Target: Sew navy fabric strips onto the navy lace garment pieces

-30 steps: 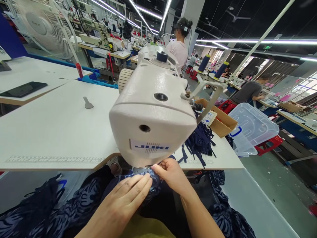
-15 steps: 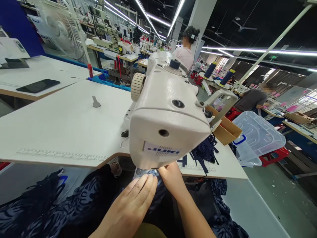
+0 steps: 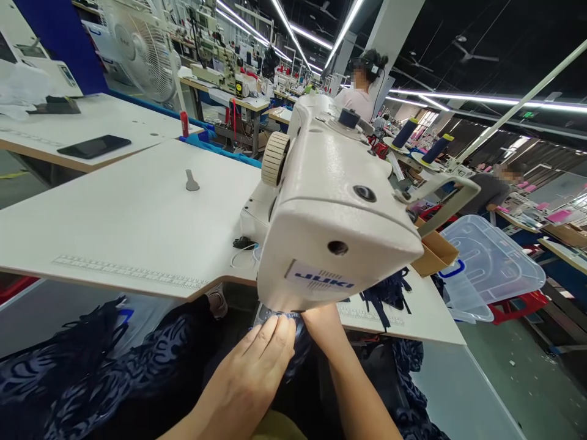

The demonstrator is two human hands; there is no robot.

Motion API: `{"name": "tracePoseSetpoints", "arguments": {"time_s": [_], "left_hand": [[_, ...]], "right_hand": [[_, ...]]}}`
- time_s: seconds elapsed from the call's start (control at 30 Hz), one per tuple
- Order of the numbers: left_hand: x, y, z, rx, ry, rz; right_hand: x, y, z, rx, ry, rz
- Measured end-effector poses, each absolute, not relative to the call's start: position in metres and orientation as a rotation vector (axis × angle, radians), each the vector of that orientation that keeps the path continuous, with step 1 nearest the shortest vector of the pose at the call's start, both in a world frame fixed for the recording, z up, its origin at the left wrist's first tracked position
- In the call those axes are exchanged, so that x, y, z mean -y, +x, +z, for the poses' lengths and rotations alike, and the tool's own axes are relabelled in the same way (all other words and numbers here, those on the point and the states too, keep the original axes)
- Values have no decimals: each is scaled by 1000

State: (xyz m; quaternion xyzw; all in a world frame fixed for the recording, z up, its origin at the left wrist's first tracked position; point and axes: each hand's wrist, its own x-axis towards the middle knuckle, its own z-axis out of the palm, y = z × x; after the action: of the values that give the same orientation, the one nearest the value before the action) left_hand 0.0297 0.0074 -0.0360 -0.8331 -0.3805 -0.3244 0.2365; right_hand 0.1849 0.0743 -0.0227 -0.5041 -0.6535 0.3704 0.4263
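Note:
In front of me is a white JUKI sewing machine point(image 3: 339, 226), its head tipped toward me and hiding the needle area. Patterned navy fabric point(image 3: 297, 357) lies under the head and hangs off the front. My left hand point(image 3: 261, 360) rests on that fabric with its fingers stretched out side by side, thumb hidden. On the other side, my right hand point(image 3: 324, 327) is closed at the fabric's edge, its fingertips mostly covered by the machine head. A bundle of navy strips point(image 3: 387, 293) lies on the worktable to the right.
On the white worktable point(image 3: 137, 220) lies a small grey metal piece point(image 3: 191, 181). A phone point(image 3: 94, 146) is on the neighbouring table. Navy garments point(image 3: 92, 366) heap at lower left. To the right are a cardboard box point(image 3: 438, 247), a clear bin point(image 3: 495, 256) and a co-worker point(image 3: 483, 192).
My view has turned slightly left, so the machine and table appear farther right. Both hands stay at the fabric; more of the right hand is now behind the machine head.

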Motion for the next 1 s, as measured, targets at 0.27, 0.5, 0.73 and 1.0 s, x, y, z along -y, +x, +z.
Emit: {"name": "tracePoseSetpoints", "arguments": {"time_s": [0.27,0.5,0.73,1.0], "left_hand": [[-9,35,-34,1048,-2255,-903],[-4,44,-49,1178,-2236,-972],[-4,47,-49,1192,-2197,-1003],[-2,45,-46,1255,-2166,-943]], "right_hand": [[-77,182,-16,1642,-1193,899],[-78,180,-10,1687,-1209,854],[-78,182,-17,1762,-1301,725],[-78,190,-35,1814,-1314,722]]}}
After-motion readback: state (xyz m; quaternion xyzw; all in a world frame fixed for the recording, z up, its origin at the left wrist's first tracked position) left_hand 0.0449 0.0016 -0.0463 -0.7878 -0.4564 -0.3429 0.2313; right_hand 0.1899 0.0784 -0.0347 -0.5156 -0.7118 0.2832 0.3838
